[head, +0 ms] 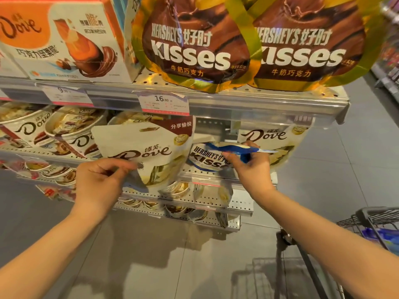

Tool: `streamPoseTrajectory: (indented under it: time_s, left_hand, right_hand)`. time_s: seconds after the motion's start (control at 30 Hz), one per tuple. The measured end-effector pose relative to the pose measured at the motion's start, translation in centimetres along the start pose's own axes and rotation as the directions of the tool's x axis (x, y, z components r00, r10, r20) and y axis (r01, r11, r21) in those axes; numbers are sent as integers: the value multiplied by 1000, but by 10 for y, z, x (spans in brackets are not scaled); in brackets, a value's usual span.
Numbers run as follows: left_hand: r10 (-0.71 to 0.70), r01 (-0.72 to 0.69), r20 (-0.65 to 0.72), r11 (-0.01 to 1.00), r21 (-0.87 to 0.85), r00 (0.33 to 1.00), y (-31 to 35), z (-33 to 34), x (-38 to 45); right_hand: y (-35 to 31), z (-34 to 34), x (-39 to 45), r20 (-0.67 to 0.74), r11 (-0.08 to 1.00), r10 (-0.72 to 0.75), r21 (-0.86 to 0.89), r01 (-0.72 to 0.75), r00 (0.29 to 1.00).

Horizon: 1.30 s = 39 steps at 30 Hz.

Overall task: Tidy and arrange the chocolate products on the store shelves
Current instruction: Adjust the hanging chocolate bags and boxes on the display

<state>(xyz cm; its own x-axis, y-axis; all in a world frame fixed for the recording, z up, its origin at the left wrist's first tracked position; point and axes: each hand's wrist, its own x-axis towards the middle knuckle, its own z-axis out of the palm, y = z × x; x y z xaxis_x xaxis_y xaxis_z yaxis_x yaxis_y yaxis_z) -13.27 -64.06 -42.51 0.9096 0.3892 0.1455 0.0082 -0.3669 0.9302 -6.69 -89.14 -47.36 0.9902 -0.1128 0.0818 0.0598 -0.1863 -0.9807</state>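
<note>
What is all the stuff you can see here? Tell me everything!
Gold Kisses bags: two, gold and brown, top shelf, right.
Dove box: one, orange and white, top shelf, left.
Price tags: at least two, white, top shelf edge.
Dove tubs: several, white, middle shelf, left.
Dove pouch: one, white, in front of the middle shelf, held.
Second Dove pouch: one, white, middle shelf, right.
Blue Kisses bag: one, blue and white, middle shelf, held.
Cart: one, grey, lower right.
Left hand: grips the Dove pouch's lower corner.
Right hand: pinches the blue Kisses bag's top.
</note>
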Motion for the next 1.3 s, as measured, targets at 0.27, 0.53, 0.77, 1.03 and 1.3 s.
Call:
streamPoseTrajectory:
  time_s: [0.27, 0.53, 0.77, 1.03, 1.3]
  left_hand:
    - [67, -68, 79, 998, 7, 995, -6, 35, 2]
    - [-91, 103, 102, 987, -124, 991, -15, 92, 22]
    - [-200, 219, 127, 962, -161, 972, -20, 119, 36]
    - [-170, 177, 272, 984, -1, 947, -16, 112, 47]
    - [118, -390, 484, 764, 513, 867, 39, 58, 46]
  right_hand:
    - [-9, -34, -23, -131, 973, 166, 183, -141, 977]
    - [-17, -77, -28, -284, 995, 85, 68, -69, 955]
    - [-21, -95, -38, -306, 998, -5, -63, -15, 952]
    - [-37, -100, -47, -194, 983, -119, -164, 88, 974]
    - [-103, -94, -47, -71, 933, -321, -195, 303, 944]
